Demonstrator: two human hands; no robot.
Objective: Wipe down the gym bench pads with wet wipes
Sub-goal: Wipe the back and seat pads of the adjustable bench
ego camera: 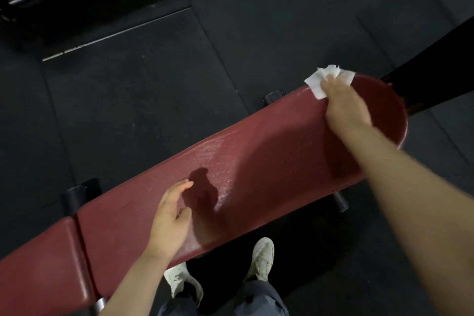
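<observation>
Red vinyl of the long pad (256, 161) is rubbed by the white wet wipe (318, 82), pinched in the right hand (346, 108); overlapping strokes toward the loosely spread, empty left hand (171, 218) are advised.

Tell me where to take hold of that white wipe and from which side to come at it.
Grip the wet wipe by its loose left flap, which lies flat past the fingers of the right hand on the long red pad. Come from the left, probably with the empty left hand; the right hand covers the middle.
</observation>
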